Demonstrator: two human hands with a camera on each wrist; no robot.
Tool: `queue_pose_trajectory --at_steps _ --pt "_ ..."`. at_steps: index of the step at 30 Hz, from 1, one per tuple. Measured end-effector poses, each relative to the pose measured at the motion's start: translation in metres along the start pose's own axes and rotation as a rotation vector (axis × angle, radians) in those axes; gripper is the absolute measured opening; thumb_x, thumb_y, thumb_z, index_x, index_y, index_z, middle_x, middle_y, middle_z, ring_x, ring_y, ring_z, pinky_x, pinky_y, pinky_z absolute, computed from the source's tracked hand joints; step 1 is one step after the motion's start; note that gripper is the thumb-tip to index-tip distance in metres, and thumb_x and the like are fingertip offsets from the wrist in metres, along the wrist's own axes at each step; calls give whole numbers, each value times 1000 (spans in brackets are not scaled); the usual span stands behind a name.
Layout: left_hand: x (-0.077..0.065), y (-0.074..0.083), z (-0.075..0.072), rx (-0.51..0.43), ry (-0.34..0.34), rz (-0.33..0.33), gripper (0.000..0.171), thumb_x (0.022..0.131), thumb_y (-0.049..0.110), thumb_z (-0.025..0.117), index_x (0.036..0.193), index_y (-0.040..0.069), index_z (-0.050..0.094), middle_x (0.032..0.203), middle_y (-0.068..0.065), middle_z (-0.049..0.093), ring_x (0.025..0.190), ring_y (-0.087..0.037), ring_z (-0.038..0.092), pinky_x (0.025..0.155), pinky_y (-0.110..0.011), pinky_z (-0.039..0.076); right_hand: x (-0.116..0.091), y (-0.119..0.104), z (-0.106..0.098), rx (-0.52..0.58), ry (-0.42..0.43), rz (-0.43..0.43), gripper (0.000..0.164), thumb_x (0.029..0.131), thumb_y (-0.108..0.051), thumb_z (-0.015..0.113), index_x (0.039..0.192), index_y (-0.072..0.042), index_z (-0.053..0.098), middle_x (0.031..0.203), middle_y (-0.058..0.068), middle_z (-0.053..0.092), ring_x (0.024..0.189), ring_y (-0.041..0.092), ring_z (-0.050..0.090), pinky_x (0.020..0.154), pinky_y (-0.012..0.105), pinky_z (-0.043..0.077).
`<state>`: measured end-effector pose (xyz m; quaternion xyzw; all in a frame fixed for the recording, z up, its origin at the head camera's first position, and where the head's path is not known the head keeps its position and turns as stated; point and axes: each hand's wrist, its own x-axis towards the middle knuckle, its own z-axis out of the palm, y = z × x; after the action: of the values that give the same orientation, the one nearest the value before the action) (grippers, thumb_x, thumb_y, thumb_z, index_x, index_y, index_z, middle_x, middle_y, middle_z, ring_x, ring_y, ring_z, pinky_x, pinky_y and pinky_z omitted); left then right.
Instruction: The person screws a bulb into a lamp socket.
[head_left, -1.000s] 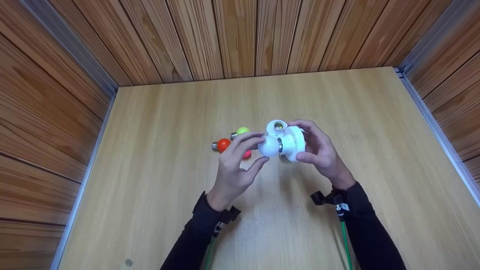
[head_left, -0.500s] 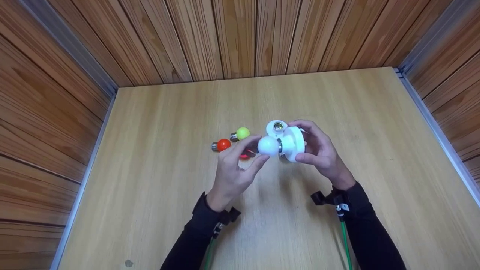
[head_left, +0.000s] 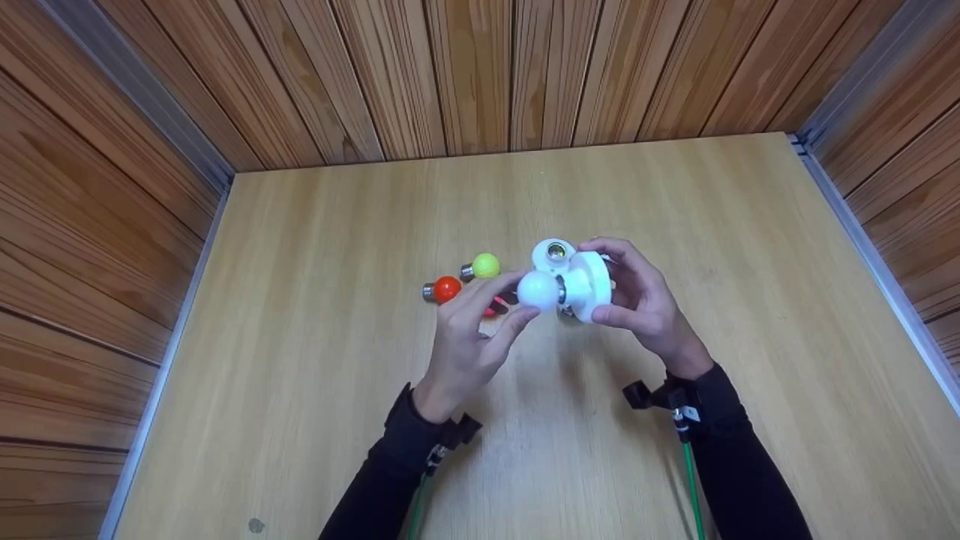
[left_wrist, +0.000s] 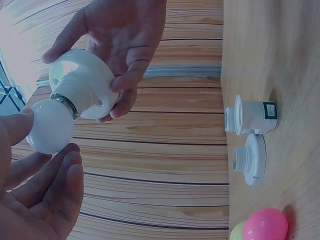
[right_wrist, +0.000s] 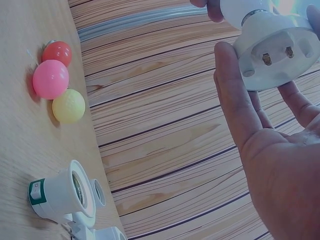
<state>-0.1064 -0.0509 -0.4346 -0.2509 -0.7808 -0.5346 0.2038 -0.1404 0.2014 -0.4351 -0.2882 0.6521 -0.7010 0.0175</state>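
My left hand (head_left: 469, 337) pinches a round white light bulb (head_left: 538, 291) between thumb and fingers. The bulb's metal screw cap sits in the mouth of a white lamp holder (head_left: 592, 286), with part of the thread showing. Thumb and fingers of my right hand (head_left: 654, 311) grip that holder by the edge of its round base. In the left wrist view the bulb (left_wrist: 50, 127) tilts down from the holder (left_wrist: 90, 85), both held up off the table. The right wrist view shows the base underside (right_wrist: 280, 55) with two brass contacts.
Left of the holder lie a red bulb (head_left: 448, 289), a yellow-green bulb (head_left: 486, 265) and a pink bulb (right_wrist: 50, 80), partly behind my left hand in the head view. More white lamp holders (left_wrist: 255, 116) stand on the wooden table (head_left: 337, 420), below the raised one. Plank walls (head_left: 480, 75) enclose it.
My left fingers have shifted down and closer round the bulb, uncovering the yellow-green bulb. My right hand and the lamp holder have stayed nearly still.
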Motion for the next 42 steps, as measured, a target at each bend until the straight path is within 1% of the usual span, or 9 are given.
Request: queue_pose_trajectory --at_steps 2,6,11,17,22,25,28,34,42 --pt "0 0 0 -5 -4 -1 45 95 27 81 133 4 71 118 -7 80 100 -14 74 85 -27 66 0 0 0 -4 -2 -2 71 82 14 65 147 -9 52 143 -1 56 122 12 65 90 21 64" --pt "-1 -1 1 -22 -11 -11 46 95 25 81 133 3 70 120 -8 79 103 -15 74 84 -33 67 -1 1 -1 -8 -1 -3 70 82 13 65 147 -11 52 143 -2 56 123 11 64 91 21 64" --pt "-1 0 1 -27 2 -25 47 94 26 82 132 2 71 120 -8 80 103 -15 75 86 -29 66 -1 1 -1 -8 -15 -14 70 83 12 66 148 -9 51 143 -1 56 121 11 65 91 22 64" --pt "-1 0 2 -28 11 -22 46 93 24 83 130 0 70 120 -8 80 102 -16 75 85 -33 67 -1 1 -1 -7 -15 -17 71 82 12 67 147 -10 52 142 0 55 122 11 65 89 21 63" --pt "-1 1 2 -20 15 -22 46 92 23 84 130 2 71 118 -8 80 100 -15 74 84 -32 67 0 0 -1 -16 -11 -18 71 81 13 67 147 -9 52 142 -1 56 122 11 65 89 21 63" --pt "0 1 2 -12 25 -11 46 90 21 86 129 1 72 117 -9 80 99 -16 74 82 -33 67 -1 0 0 -21 -1 -12 72 81 14 67 147 -8 52 143 1 56 123 11 65 89 22 64" --pt "0 1 1 -4 33 6 47 88 20 87 129 0 73 115 -10 80 98 -17 74 82 -30 67 -1 0 0 -21 5 -3 72 80 14 67 147 -8 52 142 2 56 122 12 66 88 22 64" --pt "-2 2 1 0 31 21 47 90 25 85 129 2 73 115 -10 80 98 -16 74 85 -25 66 -1 0 1 -19 -3 -4 70 81 12 66 147 -7 52 141 1 56 120 12 65 87 21 64" --pt "-2 0 0 2 35 50 45 90 21 86 129 2 73 113 -10 79 95 -16 73 85 -24 66 -1 2 -1 -26 -10 -7 68 83 10 67 147 -7 53 140 0 58 119 11 66 87 21 64"
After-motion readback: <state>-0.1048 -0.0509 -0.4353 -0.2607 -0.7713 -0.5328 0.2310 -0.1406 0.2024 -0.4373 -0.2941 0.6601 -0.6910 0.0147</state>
